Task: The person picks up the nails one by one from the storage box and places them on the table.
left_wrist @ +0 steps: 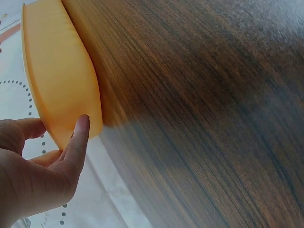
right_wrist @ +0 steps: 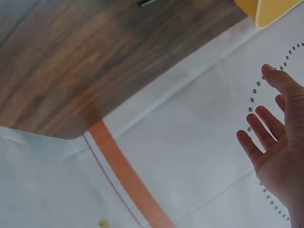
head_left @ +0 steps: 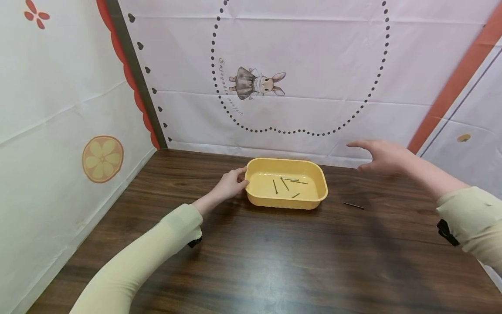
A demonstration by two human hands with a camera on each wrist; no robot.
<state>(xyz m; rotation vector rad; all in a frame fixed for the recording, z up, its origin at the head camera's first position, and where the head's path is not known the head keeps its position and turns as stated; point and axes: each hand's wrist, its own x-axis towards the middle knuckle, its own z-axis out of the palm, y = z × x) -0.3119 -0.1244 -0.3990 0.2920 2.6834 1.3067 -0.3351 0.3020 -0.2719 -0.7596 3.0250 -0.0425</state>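
A yellow plastic tray (head_left: 285, 203) with rounded corners stands near the back of the table. Several thin metal nails (head_left: 290, 179) lie scattered on its floor. My left hand (head_left: 230, 185) holds the tray's left end by the rim; in the left wrist view its fingertips (left_wrist: 81, 124) touch the outer wall. To the tray's right, my right hand (head_left: 381, 156) is raised above the table, thumb and fingers spread, holding nothing. One loose nail (head_left: 354, 205) lies on the wood between the tray and my right forearm.
The dark wood-grain table (head_left: 251, 261) reaches back to a white printed cloth (head_left: 313, 65) with a rabbit figure and a dotted outline. More cloth hangs at the left (head_left: 51, 109) and right (head_left: 470, 122) sides.
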